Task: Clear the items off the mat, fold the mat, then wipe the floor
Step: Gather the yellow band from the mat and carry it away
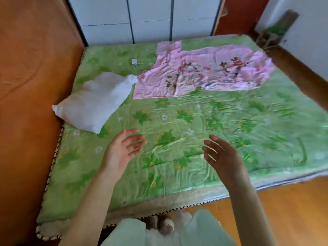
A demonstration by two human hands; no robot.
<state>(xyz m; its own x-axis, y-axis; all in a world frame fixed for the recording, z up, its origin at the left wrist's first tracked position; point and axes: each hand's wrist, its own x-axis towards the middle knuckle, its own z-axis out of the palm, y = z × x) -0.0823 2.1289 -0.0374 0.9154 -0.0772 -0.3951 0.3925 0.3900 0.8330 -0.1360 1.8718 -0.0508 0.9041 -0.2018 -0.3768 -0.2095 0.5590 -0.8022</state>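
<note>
1. Green floral mat [177, 132]: spread on the wooden floor [26, 103], not yet cleared.
2. Our left hand [122, 148] and right hand [221, 157]: hovering above the mat's near half, fingers spread, holding nothing.
3. Still on it: white pillow [92, 102] overhanging the left edge, pink floral sheet [200, 71], small white charger [134, 61].
4. Risk: folding early would trap the charger.
5. White cabinet [150, 18] crowds the far edge.

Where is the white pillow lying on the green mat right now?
In the head view, the white pillow lies at the left edge of the green mat, just left of the pink blanket and beyond the left hand.
</note>
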